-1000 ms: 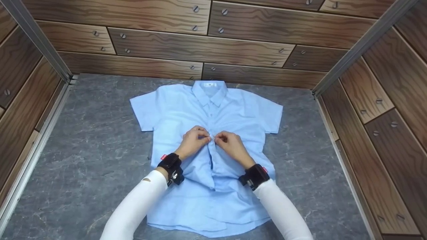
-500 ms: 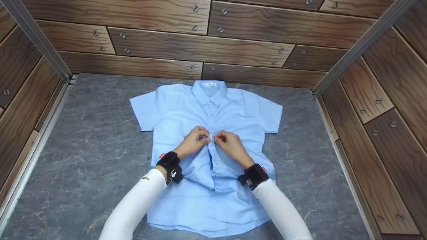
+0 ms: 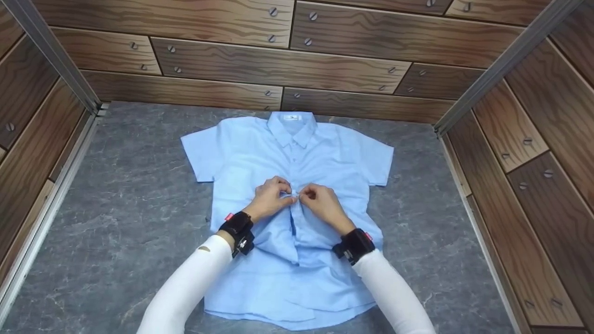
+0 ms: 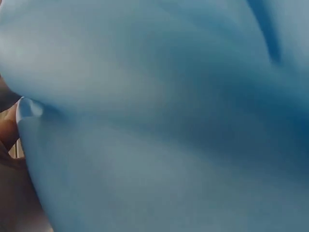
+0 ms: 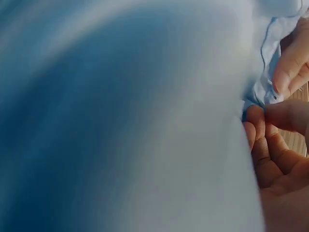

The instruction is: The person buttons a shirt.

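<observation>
A light blue short-sleeved shirt (image 3: pixel 250 162) lies spread front up, its collar at the far side. Both hands meet on its front placket, about mid-chest. My left hand (image 3: pixel 270 198) pinches the placket edge, its thumb reaching across toward the right fingertips. Just to the right, my right hand (image 3: pixel 322 204) pinches the cloth between thumb and curled index finger. In the right wrist view, the fingertips of the right hand (image 5: pixel 280 162) and left hand (image 5: pixel 293 65) nearly touch at the bunched placket edge. Any button between them is too small to tell. Blurred cloth fills most of the left wrist view.
The shirt lies on a grey marbled surface (image 3: pixel 139 208). Wood-patterned panels (image 3: pixel 222 60) stand at the back and both sides, with metal rails (image 3: pixel 501 65) at the corners. Below the hands, the placket gapes and the shirt front is wrinkled.
My left thumb has shifted slightly right and down, widening its gap from the index finger. The right hand has barely moved, and the shirt lies in the same place.
</observation>
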`<state>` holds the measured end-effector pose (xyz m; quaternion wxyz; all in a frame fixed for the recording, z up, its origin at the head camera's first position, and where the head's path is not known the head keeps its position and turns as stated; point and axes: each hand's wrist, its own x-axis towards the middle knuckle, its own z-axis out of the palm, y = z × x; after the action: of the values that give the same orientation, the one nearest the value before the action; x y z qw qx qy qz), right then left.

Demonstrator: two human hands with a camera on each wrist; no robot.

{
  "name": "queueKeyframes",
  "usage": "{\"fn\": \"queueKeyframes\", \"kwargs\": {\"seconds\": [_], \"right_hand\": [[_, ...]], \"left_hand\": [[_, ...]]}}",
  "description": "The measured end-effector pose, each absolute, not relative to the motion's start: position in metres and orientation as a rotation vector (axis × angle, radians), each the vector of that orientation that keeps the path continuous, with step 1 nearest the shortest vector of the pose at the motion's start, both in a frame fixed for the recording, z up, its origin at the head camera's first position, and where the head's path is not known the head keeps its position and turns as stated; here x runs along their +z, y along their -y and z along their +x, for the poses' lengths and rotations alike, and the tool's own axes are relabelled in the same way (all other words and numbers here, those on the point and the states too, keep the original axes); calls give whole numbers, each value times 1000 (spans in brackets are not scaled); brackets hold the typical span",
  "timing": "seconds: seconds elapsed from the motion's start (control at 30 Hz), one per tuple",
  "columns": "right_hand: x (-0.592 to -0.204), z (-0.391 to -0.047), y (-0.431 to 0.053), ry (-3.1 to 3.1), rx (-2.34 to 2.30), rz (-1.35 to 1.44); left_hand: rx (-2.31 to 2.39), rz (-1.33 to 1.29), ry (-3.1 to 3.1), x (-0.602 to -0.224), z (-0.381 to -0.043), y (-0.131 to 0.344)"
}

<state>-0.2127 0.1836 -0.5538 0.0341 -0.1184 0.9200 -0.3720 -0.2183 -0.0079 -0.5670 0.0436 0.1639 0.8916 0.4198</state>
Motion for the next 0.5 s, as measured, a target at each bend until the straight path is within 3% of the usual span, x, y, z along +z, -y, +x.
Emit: {"fn": "queueKeyframes", "kwargs": {"seconds": [0.5], "right_hand": [[-556, -209, -182, -3056, -712, -414]], "left_hand": [[913, 550, -2865, -565, -222, 14]]}}
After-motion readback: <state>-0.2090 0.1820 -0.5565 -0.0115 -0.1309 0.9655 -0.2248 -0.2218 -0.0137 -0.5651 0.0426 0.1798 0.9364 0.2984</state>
